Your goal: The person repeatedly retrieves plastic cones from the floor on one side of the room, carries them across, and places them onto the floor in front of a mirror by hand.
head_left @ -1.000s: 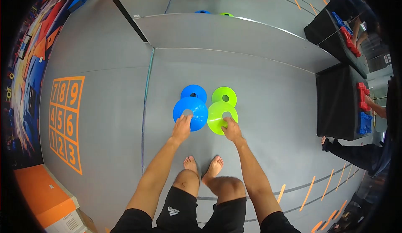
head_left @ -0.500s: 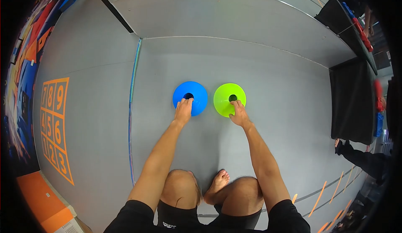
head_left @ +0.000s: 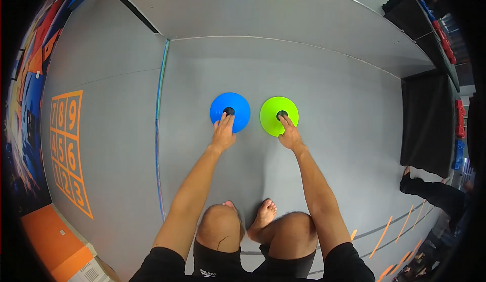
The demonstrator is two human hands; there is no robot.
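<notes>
2 bare hands reach down to a gray floor [head_left: 243, 165], where a blue disc cone [head_left: 241, 114] and a lime-green disc cone [head_left: 270, 114] lie side by side, near but apart, each with a dark hole at its center. The left hand [head_left: 223, 134] is at the near side of the blue cone and the right hand [head_left: 290, 135] at the near side of the green, arms outstretched above 2 bent knees [head_left: 220, 227]. The fingers lie close together, their tips at the holes; seen from overhead at this size, it cannot be told whether they pinch the cones or merely rest on them. Careful handling here would call for light, even pressure from the 2 hands, with each rim flat to the floor and fingertips freed straight upward so that neither cone drags or tips. At left, an orange grid [head_left: 70, 150] numbered 1 to 9 marks the floor; at right, another person's leg [head_left: 430, 191] extends near a black bench [head_left: 427, 125].
</notes>
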